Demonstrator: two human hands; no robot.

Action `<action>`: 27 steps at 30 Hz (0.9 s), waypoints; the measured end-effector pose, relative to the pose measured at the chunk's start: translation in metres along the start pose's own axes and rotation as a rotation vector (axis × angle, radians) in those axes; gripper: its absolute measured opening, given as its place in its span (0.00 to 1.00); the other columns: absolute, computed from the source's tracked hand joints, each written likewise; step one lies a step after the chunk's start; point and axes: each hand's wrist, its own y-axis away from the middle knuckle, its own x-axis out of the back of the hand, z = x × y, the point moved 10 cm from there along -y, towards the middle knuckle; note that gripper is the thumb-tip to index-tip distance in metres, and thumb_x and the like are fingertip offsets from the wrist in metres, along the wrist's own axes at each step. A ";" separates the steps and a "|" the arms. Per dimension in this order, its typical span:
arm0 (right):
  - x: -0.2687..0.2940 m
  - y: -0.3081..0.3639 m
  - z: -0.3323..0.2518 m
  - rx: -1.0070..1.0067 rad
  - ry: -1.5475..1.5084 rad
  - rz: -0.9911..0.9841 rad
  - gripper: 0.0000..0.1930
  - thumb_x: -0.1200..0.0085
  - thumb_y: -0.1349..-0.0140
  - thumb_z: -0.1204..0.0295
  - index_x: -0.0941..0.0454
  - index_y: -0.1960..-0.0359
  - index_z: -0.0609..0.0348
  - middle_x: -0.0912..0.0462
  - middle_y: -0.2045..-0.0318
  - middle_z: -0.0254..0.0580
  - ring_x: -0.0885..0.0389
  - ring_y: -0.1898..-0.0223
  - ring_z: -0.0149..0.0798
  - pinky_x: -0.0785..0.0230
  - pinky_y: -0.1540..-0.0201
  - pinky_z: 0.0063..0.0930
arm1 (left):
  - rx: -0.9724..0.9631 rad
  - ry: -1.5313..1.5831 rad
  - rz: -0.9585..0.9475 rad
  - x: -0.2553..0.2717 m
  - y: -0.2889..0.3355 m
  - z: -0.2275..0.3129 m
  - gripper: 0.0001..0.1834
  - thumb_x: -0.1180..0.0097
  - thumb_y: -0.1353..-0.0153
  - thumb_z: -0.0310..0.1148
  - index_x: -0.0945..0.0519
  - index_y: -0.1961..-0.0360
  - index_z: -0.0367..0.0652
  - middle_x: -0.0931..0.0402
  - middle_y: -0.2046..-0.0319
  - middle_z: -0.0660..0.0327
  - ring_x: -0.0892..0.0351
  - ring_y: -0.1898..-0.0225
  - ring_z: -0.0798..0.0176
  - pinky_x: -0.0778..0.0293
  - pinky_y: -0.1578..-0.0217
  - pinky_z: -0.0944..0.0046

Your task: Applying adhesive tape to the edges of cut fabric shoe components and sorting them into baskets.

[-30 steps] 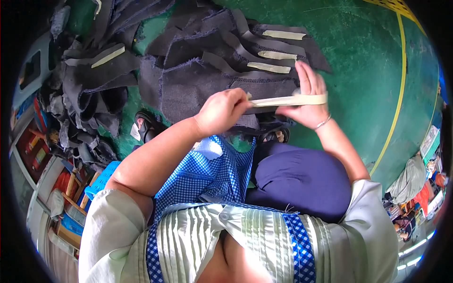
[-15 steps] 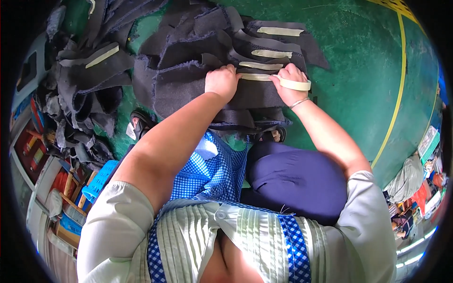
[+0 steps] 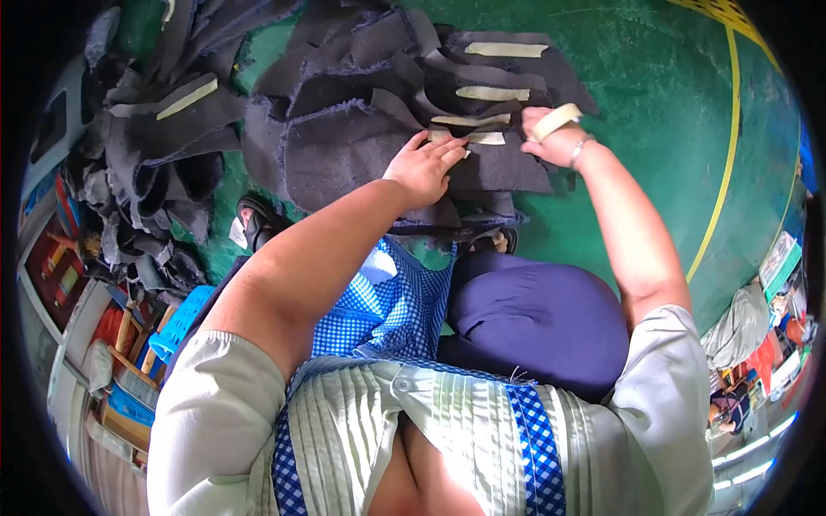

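Note:
My left hand (image 3: 424, 166) lies flat with its fingers stretched over a cream tape strip (image 3: 487, 138) on a dark grey felt-like piece (image 3: 335, 163). Part of that strip is hidden beneath my fingers. At the right edge of the pile, my right hand (image 3: 551, 142) is closed on a roll of cream tape (image 3: 557, 123), which sits around or against its fingers. Further up the overlapping grey pieces, more tape strips show, such as a strip (image 3: 492, 93) and the farthest strip (image 3: 506, 50).
A second heap of grey pieces (image 3: 181, 129) lies to the left, one with a tape strip. Beneath is a green floor (image 3: 645, 172) with a yellow line (image 3: 727, 172). A blue basket (image 3: 182, 322) stands at lower left; a grey covered bundle (image 3: 738, 327) is at right.
My right hand has moved a little right and up with the roll, away from the strip. My left hand has gone from pinching the strip's end to lying flat across it.

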 end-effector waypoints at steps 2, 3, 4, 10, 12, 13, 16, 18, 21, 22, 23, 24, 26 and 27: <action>0.036 0.027 0.015 -0.141 -0.008 0.198 0.18 0.37 0.48 0.56 0.26 0.73 0.58 0.26 0.66 0.43 0.23 0.63 0.50 0.29 0.61 0.42 | 0.037 0.130 -0.100 0.011 0.001 -0.002 0.31 0.44 0.42 0.36 0.34 0.37 0.47 0.42 0.32 0.65 0.47 0.30 0.64 0.56 0.30 0.52; 0.055 0.039 0.022 -0.288 -0.048 0.254 0.24 0.37 0.48 0.49 0.28 0.79 0.58 0.27 0.71 0.43 0.23 0.67 0.50 0.32 0.65 0.43 | 0.032 0.253 0.069 0.030 0.004 -0.006 0.28 0.41 0.44 0.36 0.30 0.42 0.44 0.32 0.39 0.60 0.36 0.35 0.58 0.44 0.34 0.50; 0.064 0.062 0.042 -0.452 -0.098 0.327 0.29 0.40 0.48 0.43 0.27 0.83 0.61 0.26 0.76 0.45 0.24 0.72 0.49 0.35 0.69 0.41 | 0.099 0.485 0.106 0.057 0.002 -0.004 0.25 0.40 0.43 0.33 0.30 0.44 0.42 0.29 0.42 0.57 0.33 0.37 0.59 0.40 0.36 0.54; 0.000 0.194 0.114 -1.010 -0.224 0.447 0.33 0.66 0.31 0.43 0.24 0.67 0.66 0.22 0.67 0.67 0.26 0.57 0.66 0.35 0.51 0.51 | -0.571 2.376 0.474 0.261 0.119 0.097 0.14 0.50 0.42 0.23 0.28 0.53 0.37 0.24 0.58 0.52 0.23 0.59 0.66 0.26 0.54 0.63; -0.026 0.178 0.097 -1.187 -0.602 0.260 0.28 0.59 0.34 0.42 0.25 0.56 0.56 0.23 0.77 0.54 0.20 0.78 0.46 0.27 0.72 0.39 | -0.521 2.189 0.426 0.325 0.132 0.117 0.06 0.45 0.41 0.27 0.27 0.63 0.38 0.22 0.60 0.47 0.22 0.64 0.58 0.22 0.62 0.63; -0.022 0.195 0.101 -1.204 -0.572 0.307 0.27 0.57 0.35 0.42 0.25 0.55 0.54 0.24 0.80 0.50 0.23 0.82 0.41 0.29 0.76 0.36 | -0.502 2.064 0.313 0.343 0.131 0.136 0.10 0.40 0.40 0.31 0.26 0.73 0.38 0.19 0.62 0.42 0.21 0.69 0.50 0.18 0.71 0.63; -0.008 0.188 0.107 -1.169 -0.555 0.408 0.30 0.53 0.38 0.40 0.26 0.52 0.54 0.24 0.82 0.43 0.25 0.87 0.37 0.32 0.80 0.31 | -0.578 2.176 0.303 0.343 0.140 0.140 0.07 0.45 0.38 0.26 0.26 0.73 0.38 0.19 0.62 0.44 0.22 0.68 0.53 0.20 0.73 0.65; -0.012 0.191 0.125 -1.143 -0.678 0.495 0.34 0.52 0.40 0.37 0.26 0.53 0.58 0.24 0.80 0.41 0.22 0.85 0.36 0.32 0.80 0.29 | -0.723 2.091 0.329 0.356 0.144 0.142 0.06 0.46 0.36 0.26 0.26 0.72 0.38 0.19 0.62 0.44 0.22 0.67 0.51 0.20 0.72 0.65; -0.057 0.225 0.160 -1.280 -0.952 0.451 0.35 0.53 0.42 0.34 0.22 0.57 0.59 0.21 0.70 0.45 0.17 0.75 0.39 0.29 0.72 0.30 | -0.609 2.169 0.338 0.349 0.148 0.136 0.07 0.42 0.39 0.22 0.28 0.61 0.35 0.20 0.61 0.44 0.20 0.63 0.51 0.20 0.67 0.65; -0.029 0.220 0.156 -1.190 -0.663 0.574 0.35 0.52 0.42 0.35 0.21 0.59 0.59 0.20 0.68 0.45 0.17 0.68 0.41 0.28 0.65 0.31 | -0.606 2.203 0.303 0.348 0.149 0.136 0.08 0.42 0.40 0.21 0.28 0.61 0.35 0.20 0.61 0.44 0.20 0.63 0.51 0.20 0.67 0.65; -0.002 0.214 0.143 -1.087 -0.376 0.685 0.34 0.52 0.42 0.36 0.19 0.62 0.60 0.20 0.67 0.46 0.17 0.61 0.43 0.28 0.59 0.32 | -0.602 2.238 0.267 0.346 0.149 0.135 0.09 0.42 0.40 0.21 0.28 0.60 0.34 0.20 0.61 0.44 0.20 0.62 0.52 0.20 0.67 0.65; -0.002 0.217 0.142 -1.172 -0.350 0.655 0.33 0.52 0.40 0.38 0.17 0.65 0.60 0.19 0.65 0.45 0.21 0.55 0.45 0.32 0.50 0.34 | -0.599 2.274 0.228 0.343 0.150 0.135 0.10 0.41 0.40 0.21 0.29 0.59 0.34 0.21 0.61 0.44 0.20 0.62 0.52 0.20 0.66 0.65; 0.013 0.226 0.130 -1.183 -0.158 0.791 0.29 0.49 0.40 0.41 0.17 0.68 0.59 0.19 0.64 0.45 0.20 0.59 0.45 0.30 0.53 0.35 | -0.596 2.360 0.139 0.337 0.151 0.138 0.12 0.41 0.41 0.20 0.29 0.58 0.34 0.21 0.60 0.44 0.20 0.62 0.52 0.20 0.66 0.65; 0.025 0.231 0.120 -1.129 -0.069 0.939 0.24 0.45 0.39 0.47 0.18 0.69 0.59 0.20 0.64 0.45 0.21 0.61 0.45 0.29 0.55 0.36 | -0.591 2.402 0.092 0.334 0.150 0.140 0.13 0.40 0.42 0.20 0.30 0.58 0.33 0.21 0.60 0.44 0.20 0.61 0.52 0.20 0.65 0.65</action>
